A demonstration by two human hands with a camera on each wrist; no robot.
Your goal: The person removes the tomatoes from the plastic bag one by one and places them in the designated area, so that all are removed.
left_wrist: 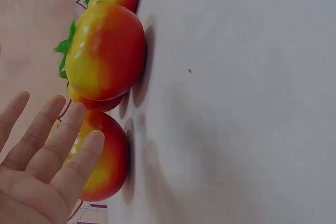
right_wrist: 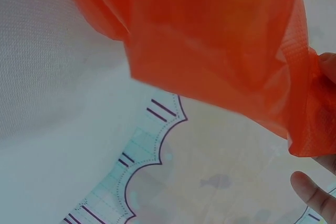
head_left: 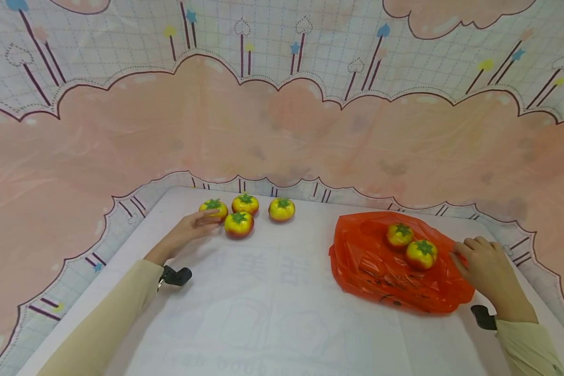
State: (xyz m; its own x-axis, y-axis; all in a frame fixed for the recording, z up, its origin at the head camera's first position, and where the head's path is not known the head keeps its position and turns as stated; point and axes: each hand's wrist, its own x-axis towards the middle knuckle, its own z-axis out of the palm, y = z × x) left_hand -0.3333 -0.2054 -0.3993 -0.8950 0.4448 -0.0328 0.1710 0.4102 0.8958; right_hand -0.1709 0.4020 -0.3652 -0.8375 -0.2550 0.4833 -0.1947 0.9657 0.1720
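Note:
My left hand (head_left: 188,232) reaches out at the left with its fingers extended, at the side of a yellow-and-red toy tomato (head_left: 212,209) with a green leafy top. In the left wrist view the straight fingers (left_wrist: 79,169) overlap that tomato; contact is hard to tell. Close by are a front tomato (head_left: 238,225), a back tomato (head_left: 245,204) and one farther right (head_left: 282,210). At the right, my right hand (head_left: 489,269) pinches the edge of a red plastic bag (head_left: 362,250). Two tomatoes (head_left: 400,235) (head_left: 421,255) show at the bag, towards its right side.
A white table (head_left: 263,324) lies under everything. Behind it hangs a pink and white patterned cloth (head_left: 282,130), which also shows along the table's sides. Dark straps with camera mounts (head_left: 176,275) sit on both wrists.

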